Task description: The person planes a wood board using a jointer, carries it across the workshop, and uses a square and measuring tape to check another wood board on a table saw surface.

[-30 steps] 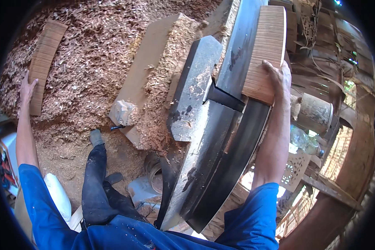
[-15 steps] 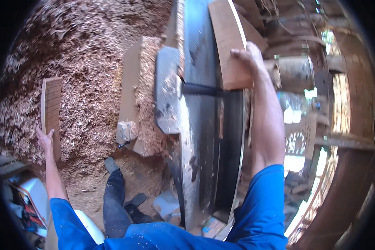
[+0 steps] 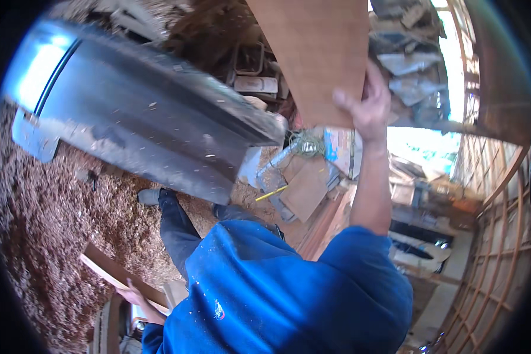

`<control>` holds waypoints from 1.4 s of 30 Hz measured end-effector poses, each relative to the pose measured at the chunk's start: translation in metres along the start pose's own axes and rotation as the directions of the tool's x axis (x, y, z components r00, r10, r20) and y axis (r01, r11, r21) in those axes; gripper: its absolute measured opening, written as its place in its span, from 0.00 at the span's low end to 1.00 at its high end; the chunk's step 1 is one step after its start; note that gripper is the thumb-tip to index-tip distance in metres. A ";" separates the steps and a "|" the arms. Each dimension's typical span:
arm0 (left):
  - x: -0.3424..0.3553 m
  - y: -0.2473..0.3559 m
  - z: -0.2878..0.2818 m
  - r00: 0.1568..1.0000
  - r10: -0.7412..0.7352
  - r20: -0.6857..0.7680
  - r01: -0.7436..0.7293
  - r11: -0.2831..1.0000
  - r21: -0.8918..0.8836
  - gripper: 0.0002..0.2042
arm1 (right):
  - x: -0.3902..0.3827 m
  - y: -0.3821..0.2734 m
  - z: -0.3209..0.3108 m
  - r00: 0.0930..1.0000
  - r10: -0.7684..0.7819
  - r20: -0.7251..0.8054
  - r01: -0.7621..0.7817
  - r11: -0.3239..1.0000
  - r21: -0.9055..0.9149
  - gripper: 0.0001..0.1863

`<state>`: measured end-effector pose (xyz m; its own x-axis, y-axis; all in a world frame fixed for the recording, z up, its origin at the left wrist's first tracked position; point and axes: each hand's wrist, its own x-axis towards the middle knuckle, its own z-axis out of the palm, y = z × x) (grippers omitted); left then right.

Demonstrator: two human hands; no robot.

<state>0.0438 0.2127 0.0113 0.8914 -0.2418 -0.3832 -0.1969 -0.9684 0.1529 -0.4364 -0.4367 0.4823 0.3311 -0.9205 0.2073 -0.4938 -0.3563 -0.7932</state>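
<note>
My right hand (image 3: 369,106) is raised at the upper right, closed on the near end of a wide brown wooden board (image 3: 321,59). The thumb lies across the board's face, and its far end runs out of the picture's top. Low on the left, my left hand (image 3: 137,297) grips a narrower wooden plank (image 3: 121,272) along its edge. That plank slants over the shavings, its near end by my blue shirt. Both pieces are apart from the long dark metal machine bed (image 3: 147,112), which lies between them and farther off.
Wood shavings (image 3: 47,206) cover the floor on the left, around my shoe (image 3: 148,197). Scrap boards (image 3: 305,190), a yellow stick (image 3: 271,194) and a coil of cord (image 3: 308,145) lie beyond the machine's end. A lattice wall (image 3: 507,230) stands at the right.
My view and body have turned to the right, so the machine now lies across the upper left. The right hand's board has come off the machine bed. Both hands keep their wood.
</note>
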 end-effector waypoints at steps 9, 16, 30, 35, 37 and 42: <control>-0.116 0.016 -0.046 0.922 0.260 0.285 -0.105 0.881 -0.462 0.34 | -0.407 0.286 -0.092 0.432 0.804 -0.409 -0.488 0.589 0.644 0.29; -0.159 0.136 -0.159 0.917 0.345 0.199 -0.264 0.901 -0.345 0.33 | -0.578 0.474 -0.033 -0.228 0.890 -0.395 -0.247 0.340 0.908 0.23; -0.239 0.312 -0.211 0.923 0.301 0.239 0.149 0.293 -0.944 0.21 | -0.616 0.606 0.001 -0.265 0.964 0.036 -0.299 -0.118 0.947 0.23; -0.258 0.361 -0.171 0.847 0.427 0.315 0.328 0.045 -0.944 0.33 | -0.622 0.614 -0.022 -0.050 0.995 0.084 -0.364 -0.097 0.926 0.24; -0.264 0.390 -0.159 0.854 0.415 0.315 0.300 0.102 -0.948 0.43 | -0.607 0.605 -0.028 -0.164 0.983 0.089 -0.576 -0.168 0.800 0.22; -0.263 0.445 -0.129 0.701 0.636 0.323 0.444 -0.036 -0.895 0.46 | -0.544 0.529 -0.030 0.063 0.998 0.009 -0.732 0.040 0.680 0.25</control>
<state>-0.2259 -0.1470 0.2983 0.3681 -0.8048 -0.4656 0.7685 -0.0185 0.6396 -0.9018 -0.1287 -0.0328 -0.4648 -0.4116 -0.7839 0.2850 0.7687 -0.5726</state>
